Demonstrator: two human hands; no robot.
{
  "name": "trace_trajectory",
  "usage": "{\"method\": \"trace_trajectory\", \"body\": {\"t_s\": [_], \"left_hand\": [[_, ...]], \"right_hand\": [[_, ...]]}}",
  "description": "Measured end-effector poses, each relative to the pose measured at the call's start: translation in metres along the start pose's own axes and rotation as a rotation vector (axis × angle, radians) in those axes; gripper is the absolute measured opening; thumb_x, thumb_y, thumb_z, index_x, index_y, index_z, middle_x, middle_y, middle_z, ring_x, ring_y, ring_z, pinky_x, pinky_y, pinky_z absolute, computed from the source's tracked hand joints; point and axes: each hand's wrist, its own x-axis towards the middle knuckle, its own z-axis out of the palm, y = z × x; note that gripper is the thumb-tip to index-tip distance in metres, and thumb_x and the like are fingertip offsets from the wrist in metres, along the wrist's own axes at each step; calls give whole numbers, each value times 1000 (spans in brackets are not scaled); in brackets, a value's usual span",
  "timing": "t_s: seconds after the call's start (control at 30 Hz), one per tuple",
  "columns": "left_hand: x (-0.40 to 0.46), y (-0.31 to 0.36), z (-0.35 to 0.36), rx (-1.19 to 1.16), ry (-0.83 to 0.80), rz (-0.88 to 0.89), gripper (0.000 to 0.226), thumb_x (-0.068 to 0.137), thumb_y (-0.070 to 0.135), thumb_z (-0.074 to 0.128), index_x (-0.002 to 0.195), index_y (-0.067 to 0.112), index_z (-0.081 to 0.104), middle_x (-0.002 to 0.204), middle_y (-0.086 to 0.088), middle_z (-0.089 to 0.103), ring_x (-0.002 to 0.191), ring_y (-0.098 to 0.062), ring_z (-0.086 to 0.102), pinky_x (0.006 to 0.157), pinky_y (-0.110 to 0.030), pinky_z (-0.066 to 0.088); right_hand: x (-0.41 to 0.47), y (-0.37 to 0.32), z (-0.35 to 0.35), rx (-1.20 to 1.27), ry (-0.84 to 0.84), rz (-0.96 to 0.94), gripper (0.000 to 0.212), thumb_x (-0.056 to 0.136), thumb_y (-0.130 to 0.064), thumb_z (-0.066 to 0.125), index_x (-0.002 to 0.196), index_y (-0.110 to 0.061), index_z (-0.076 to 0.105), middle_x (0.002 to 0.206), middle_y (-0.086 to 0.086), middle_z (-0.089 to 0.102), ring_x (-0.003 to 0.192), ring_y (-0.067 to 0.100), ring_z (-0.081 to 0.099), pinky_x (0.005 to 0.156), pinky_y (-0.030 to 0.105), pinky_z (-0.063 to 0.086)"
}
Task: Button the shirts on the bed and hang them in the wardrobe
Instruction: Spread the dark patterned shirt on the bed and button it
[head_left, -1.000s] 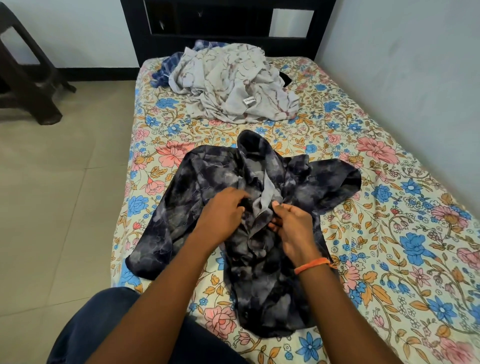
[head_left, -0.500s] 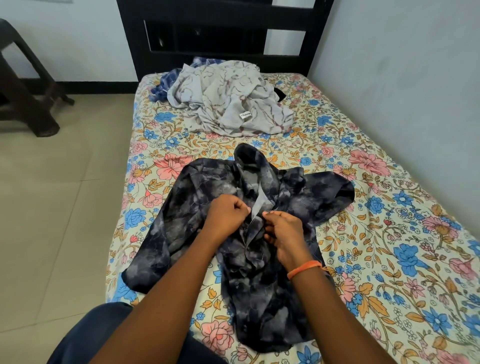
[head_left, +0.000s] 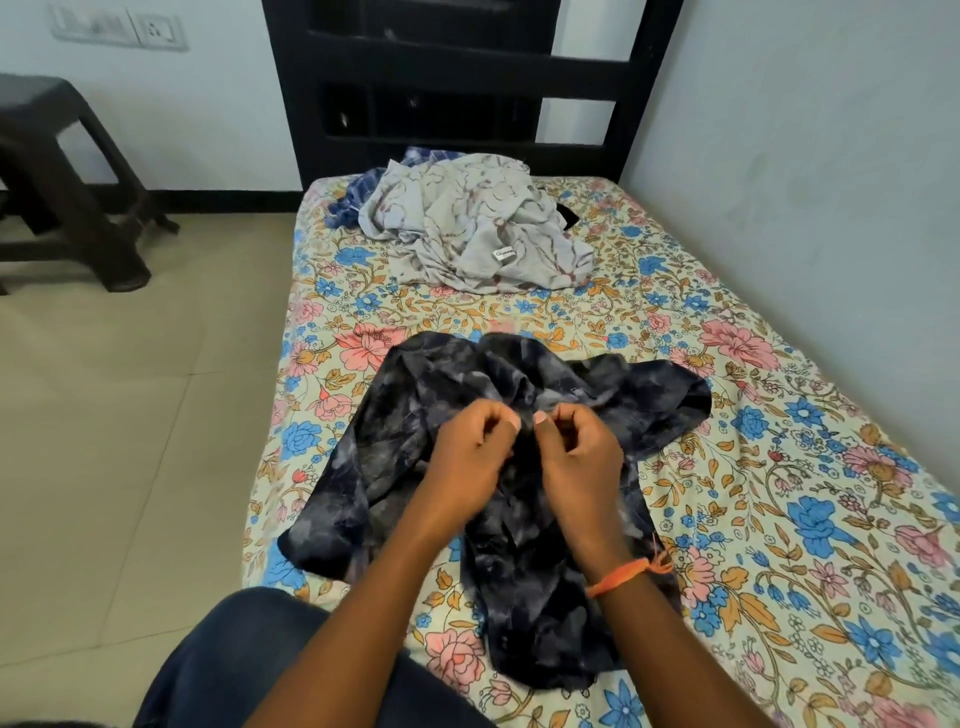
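Note:
A dark navy tie-dye shirt lies spread on the floral bed sheet, collar pointing away from me. My left hand and my right hand meet over its upper front, just below the collar, each pinching an edge of the placket between thumb and fingers. The button itself is hidden by my fingers. An orange thread band circles my right wrist. A crumpled pale grey patterned shirt lies near the headboard, with a blue checked shirt partly under it.
The bed runs along the wall on the right, with a black wooden headboard at the far end. A dark plastic stool stands on the tiled floor at the left. My knee in blue trousers presses near the bed's front edge.
Both hands have moved up the dark shirt's front toward the collar and drawn closer together. The pale inner placket that showed between them is now covered. The camera has tilted upward.

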Motion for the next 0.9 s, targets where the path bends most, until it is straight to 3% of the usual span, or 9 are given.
{"method": "trace_trajectory", "body": {"t_s": [0.1, 0.2, 0.43, 0.6, 0.77, 0.9], "left_hand": [[-36, -7, 0, 14, 67, 41, 17, 100, 25, 52, 86, 19, 59, 72, -3, 59, 52, -7, 44, 50, -22, 36], [-48, -21, 1, 19, 122, 27, 15, 100, 22, 53, 87, 17, 60, 72, 3, 57, 50, -2, 43, 50, -18, 34], [-61, -37, 6, 69, 124, 60, 16, 101, 21, 47, 88, 19, 56, 85, 2, 60, 77, -18, 58, 67, -36, 48], [-59, -44, 7, 91, 109, 44, 18, 100, 18, 47, 84, 21, 55, 79, 6, 59, 77, -16, 56, 65, -28, 39], [-58, -45, 12, 71, 139, 8, 17, 98, 17, 51, 84, 22, 58, 82, 6, 61, 73, -10, 55, 62, -21, 37], [-59, -44, 15, 69, 140, 5, 16, 98, 17, 51, 86, 23, 58, 87, 6, 62, 80, -8, 59, 65, -19, 40]], "right_hand": [[-28, -5, 1, -44, -51, -117, 9, 92, -17, 66, 83, -17, 63, 75, -6, 63, 68, 9, 58, 59, 16, 43], [-49, 6, 3, -120, -60, -177, 11, 90, -19, 67, 82, -21, 60, 77, -10, 60, 74, 11, 57, 63, 16, 40], [-70, 9, 3, -123, -40, -152, 17, 91, -12, 67, 82, -24, 60, 78, -10, 60, 72, 7, 57, 63, 12, 39], [-75, 11, 5, -133, -45, -154, 17, 90, -9, 68, 84, -24, 62, 82, -13, 61, 77, 5, 59, 66, 8, 41], [-74, 14, 3, -78, -29, -118, 13, 87, -9, 71, 80, -19, 68, 77, -10, 66, 72, 8, 62, 63, 16, 47], [-78, 16, 2, 22, -11, -20, 13, 86, -8, 71, 82, -20, 73, 79, -9, 71, 76, 8, 67, 68, 22, 54]]}}
